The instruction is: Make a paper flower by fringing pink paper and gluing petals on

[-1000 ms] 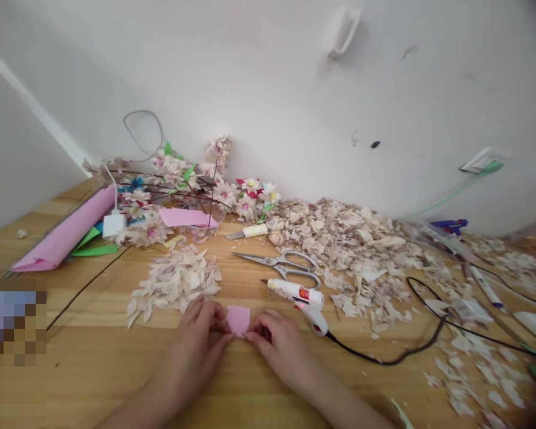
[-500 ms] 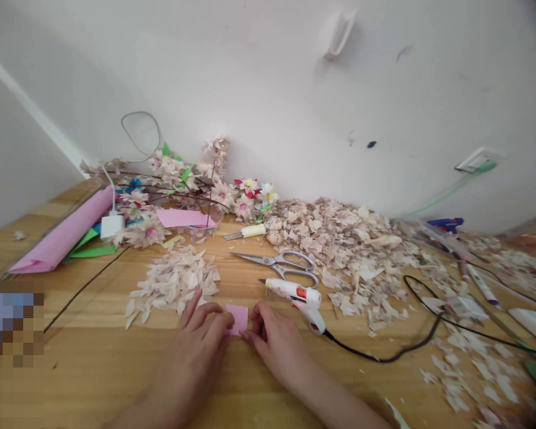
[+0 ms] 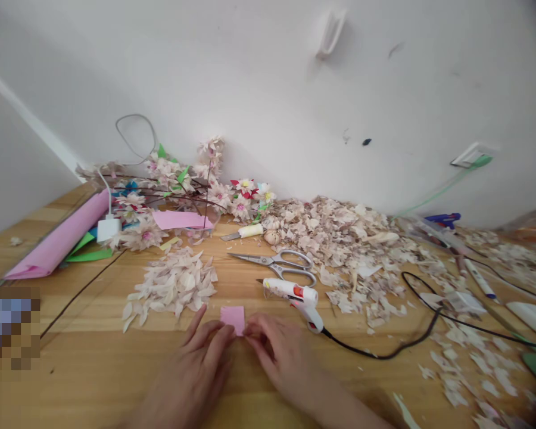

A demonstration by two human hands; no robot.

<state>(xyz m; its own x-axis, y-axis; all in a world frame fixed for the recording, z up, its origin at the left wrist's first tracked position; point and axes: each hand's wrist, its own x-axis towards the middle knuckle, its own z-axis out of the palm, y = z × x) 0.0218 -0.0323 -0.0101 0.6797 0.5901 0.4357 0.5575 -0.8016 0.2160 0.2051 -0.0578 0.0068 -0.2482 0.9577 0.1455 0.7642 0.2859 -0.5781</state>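
A small square of pink paper (image 3: 232, 319) stands up at the middle of the wooden table. My left hand (image 3: 201, 357) pinches its left lower corner, and my right hand (image 3: 272, 351) pinches its right side. Just beyond my left hand lies a heap of cut pale pink petals (image 3: 172, 285). A white hot glue gun (image 3: 292, 293) lies close beyond my right hand, with steel scissors (image 3: 272, 262) behind it. The lower part of the square is hidden by my fingers.
Paper flowers on dark stems (image 3: 178, 190) and a rolled pink paper sheet (image 3: 58, 235) lie at the back left. A large petal heap (image 3: 339, 244) spreads right along the wall. A utility knife (image 3: 243, 232) lies behind the scissors. The glue gun's black cord (image 3: 406, 342) curves right.
The pink square now sits slightly higher and further left between my fingers. My left hand's fingers have spread a little. The whole view has shifted slightly as my head moved.
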